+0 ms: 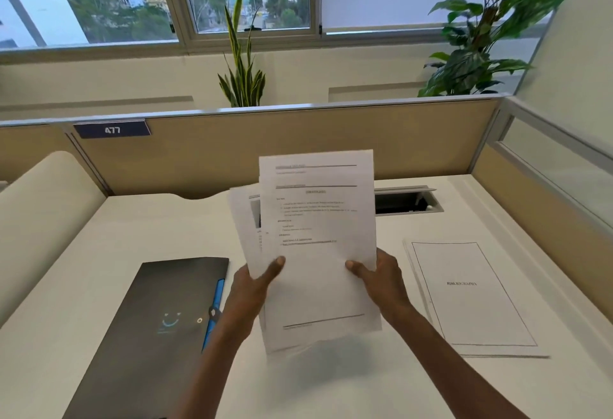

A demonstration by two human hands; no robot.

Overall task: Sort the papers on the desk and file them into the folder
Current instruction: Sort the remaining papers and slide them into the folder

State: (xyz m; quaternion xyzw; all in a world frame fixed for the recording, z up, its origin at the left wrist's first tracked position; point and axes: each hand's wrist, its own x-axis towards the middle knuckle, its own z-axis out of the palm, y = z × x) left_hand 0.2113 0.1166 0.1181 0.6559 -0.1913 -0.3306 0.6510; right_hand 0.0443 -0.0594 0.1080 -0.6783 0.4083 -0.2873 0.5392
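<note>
Holding: sheaf of white printed sheets (318,236), pinched by left hand (255,286) and right hand (381,279) | closed dark plastic folder (159,329) at left | white bordered sheets (471,299) at right.

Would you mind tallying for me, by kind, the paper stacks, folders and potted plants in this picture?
Paper stacks: 2, the held sheets gripped by the left hand and right hand, and the bibliography stack on the desk
Folders: 1, the black folder
Plants: 2, the snake plant and the leafy plant
Total: 5
</note>
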